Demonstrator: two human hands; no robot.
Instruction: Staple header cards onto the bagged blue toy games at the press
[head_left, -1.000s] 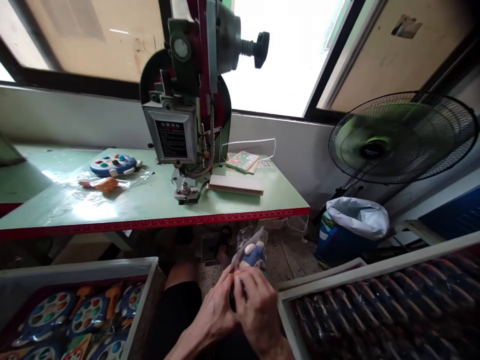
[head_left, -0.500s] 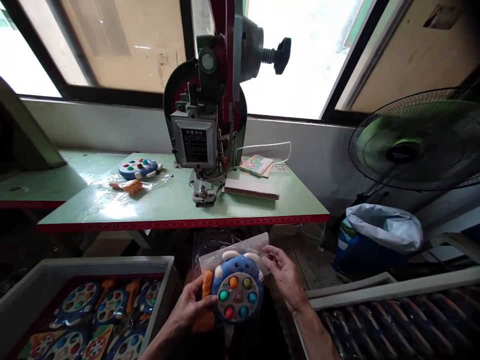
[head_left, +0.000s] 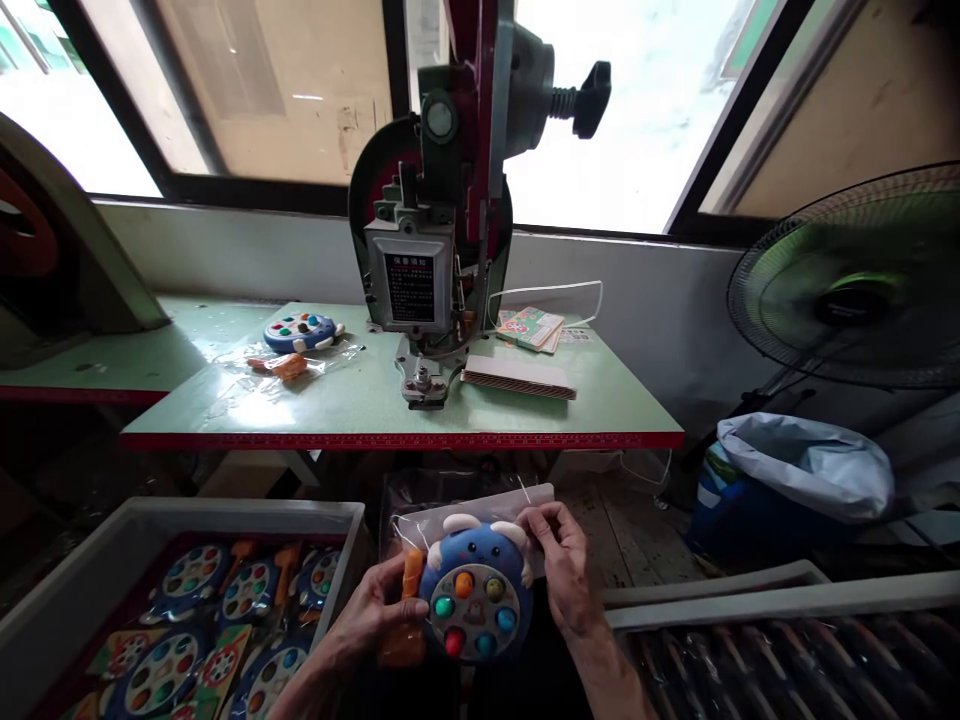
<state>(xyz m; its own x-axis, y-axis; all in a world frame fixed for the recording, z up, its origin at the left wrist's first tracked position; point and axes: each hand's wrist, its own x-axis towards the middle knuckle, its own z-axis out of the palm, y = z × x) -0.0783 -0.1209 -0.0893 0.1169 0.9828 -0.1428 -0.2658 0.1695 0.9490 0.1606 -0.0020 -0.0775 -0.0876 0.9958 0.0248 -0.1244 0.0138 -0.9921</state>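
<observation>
A blue animal-shaped toy (head_left: 475, 565) with white ears and a round dial of coloured balls lies in a clear plastic bag above my lap. At its left side is an orange toy hammer (head_left: 412, 577), partly behind my fingers. My left hand (head_left: 382, 602) grips the bagged toy at this side, thumb on the front. A pale card (head_left: 435, 520) sticks out behind the toy's head. My right hand (head_left: 561, 560) is closed, thumb and fingers pinching the upper right edge of the card and bag; which layers it holds is hard to make out.
Ahead stands a green table (head_left: 360, 410) with a stapling-type machine (head_left: 409, 270), another blue toy (head_left: 301, 332), an orange hammer (head_left: 281, 366) and cards (head_left: 532, 328). A grey bin (head_left: 247, 508) of bagged toys is at left. At right are a fan (head_left: 847, 290), a sack (head_left: 802, 455) and a tray (head_left: 697, 605).
My right hand has closed from a looser hold at the card's right edge. The toy has dropped slightly in view. The whole scene has shifted right as my head turned left.
</observation>
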